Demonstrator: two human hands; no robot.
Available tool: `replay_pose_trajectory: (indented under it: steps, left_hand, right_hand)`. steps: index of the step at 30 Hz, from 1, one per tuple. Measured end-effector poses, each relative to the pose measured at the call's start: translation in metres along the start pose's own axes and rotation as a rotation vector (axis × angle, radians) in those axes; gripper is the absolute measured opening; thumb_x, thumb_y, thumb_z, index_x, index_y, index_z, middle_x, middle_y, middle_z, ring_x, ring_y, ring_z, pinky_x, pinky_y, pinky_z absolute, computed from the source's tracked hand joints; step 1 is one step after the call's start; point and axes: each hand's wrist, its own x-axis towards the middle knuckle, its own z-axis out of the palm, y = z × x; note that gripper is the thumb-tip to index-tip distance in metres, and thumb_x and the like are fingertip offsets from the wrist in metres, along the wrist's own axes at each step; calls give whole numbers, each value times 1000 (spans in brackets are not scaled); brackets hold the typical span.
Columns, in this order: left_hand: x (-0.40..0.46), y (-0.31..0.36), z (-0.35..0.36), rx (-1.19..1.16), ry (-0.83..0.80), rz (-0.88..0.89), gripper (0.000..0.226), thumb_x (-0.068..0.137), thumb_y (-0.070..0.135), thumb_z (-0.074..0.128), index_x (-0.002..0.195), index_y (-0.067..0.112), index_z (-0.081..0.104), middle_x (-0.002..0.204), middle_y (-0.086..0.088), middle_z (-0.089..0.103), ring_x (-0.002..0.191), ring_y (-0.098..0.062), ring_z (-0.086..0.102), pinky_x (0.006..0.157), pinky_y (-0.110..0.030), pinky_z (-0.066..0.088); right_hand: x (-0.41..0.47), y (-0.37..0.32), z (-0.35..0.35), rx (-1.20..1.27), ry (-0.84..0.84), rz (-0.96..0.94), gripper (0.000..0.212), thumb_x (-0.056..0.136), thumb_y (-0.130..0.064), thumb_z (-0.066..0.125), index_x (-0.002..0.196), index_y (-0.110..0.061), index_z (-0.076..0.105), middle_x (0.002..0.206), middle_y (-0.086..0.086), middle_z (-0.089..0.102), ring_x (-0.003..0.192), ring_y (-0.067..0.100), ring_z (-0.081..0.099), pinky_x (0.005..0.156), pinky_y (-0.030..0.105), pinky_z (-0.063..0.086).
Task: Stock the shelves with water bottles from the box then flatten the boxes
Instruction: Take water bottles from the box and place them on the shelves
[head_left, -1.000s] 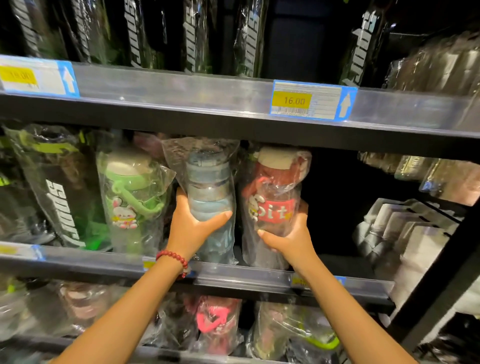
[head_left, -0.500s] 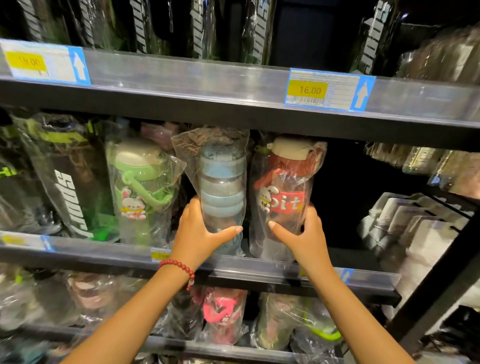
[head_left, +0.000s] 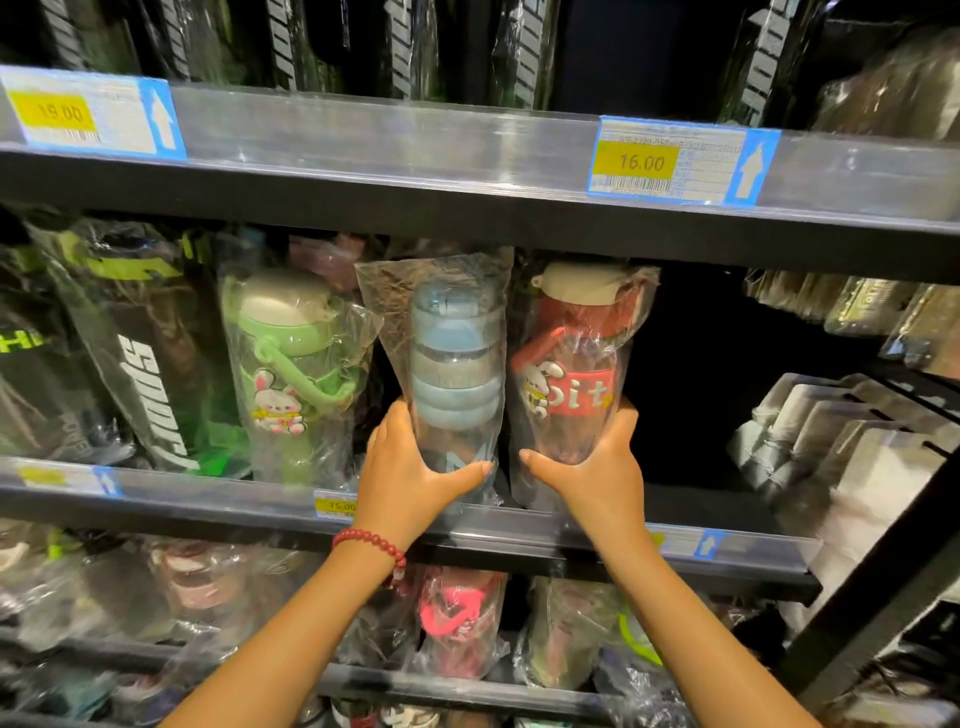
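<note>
On the middle shelf (head_left: 218, 499), at its front edge, you are holding two bagged water bottles upright, side by side. Your left hand (head_left: 410, 467) is wrapping the lower body of the blue bottle (head_left: 454, 374), thumb across the front and fingers curled round the far side. Your right hand (head_left: 597, 462) is gripping the red bottle (head_left: 576, 364) in the same manner, low on its clear body beneath the red label. Both bottles are sitting just beside a green bottle (head_left: 291, 364) to the left; to the right of the red bottle the shelf is showing a dark open bay. Each bottle is sealed in a loose clear plastic bag, and that film is likely to be slippery and to be sliding over the hard body underneath, so grip through the bag onto the rigid barrel, never the slack film at the top. The bottles appear empty and therefore light, but tall and apt to be tipping when nudged; holding low, as you are doing, is steadying the base. The lids and the red carrying loop are looking less sturdy and are better left alone. No box is showing in view.
</note>
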Motion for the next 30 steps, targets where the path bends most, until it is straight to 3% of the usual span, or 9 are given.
replay_pose_trajectory:
  steps: [4,7,9,11,16,20,23,30]
  left_hand:
    - [-1,4,2,4,67,-28,78,47,59,78,99,17,38,104,-1,52,103,-26,51,82,-44,48]
    - [-1,11,6,109,176,-58,82,52,48,85,106,6,39,107,-9,48,109,-31,45,91,-46,43]
    - [-1,14,9,158,222,-95,91,52,50,86,114,3,38,114,-13,48,115,-33,41,95,-45,41]
    - [-1,14,11,184,222,-107,99,50,55,84,119,2,36,119,-15,46,117,-34,42,96,-44,40]
    - [3,11,1,77,83,-136,125,47,68,76,140,6,21,137,-13,38,128,-33,37,104,-46,38]
    - [10,4,-12,-61,-24,-158,117,58,47,84,145,9,15,142,-7,40,128,-26,43,101,-35,40]
    - [14,1,-16,-59,-48,-178,111,57,45,86,142,7,25,138,-6,46,123,-23,47,97,-33,42]
    - [9,15,-11,152,114,-147,102,52,59,82,126,7,33,120,-8,57,107,-32,58,80,-39,51]
  right_hand:
    - [7,1,-5,-35,-83,21,71,64,-34,86,115,-11,41,99,-4,53,89,19,56,74,29,45]
    - [16,6,-9,-3,-199,44,78,56,-45,86,118,-15,50,105,-6,60,94,13,60,82,30,49]
    - [22,10,-9,-3,-257,38,84,46,-60,79,115,-20,55,105,-6,65,95,11,64,85,37,53]
    - [26,15,-9,14,-306,36,84,44,-64,78,115,-23,56,105,-7,67,96,10,64,86,38,54]
    - [26,17,-12,104,-332,-2,68,58,-39,86,117,-26,54,109,-10,66,101,5,63,90,32,52]
    - [26,17,-11,162,-327,-4,54,65,-23,87,107,-33,55,106,-10,66,97,3,63,81,19,50]
    - [26,17,-11,177,-327,-17,49,65,-21,86,104,-33,57,102,-10,68,93,2,64,74,13,48]
    - [27,20,-12,202,-370,-24,55,64,-21,88,111,-28,60,104,-9,70,96,5,66,86,29,54]
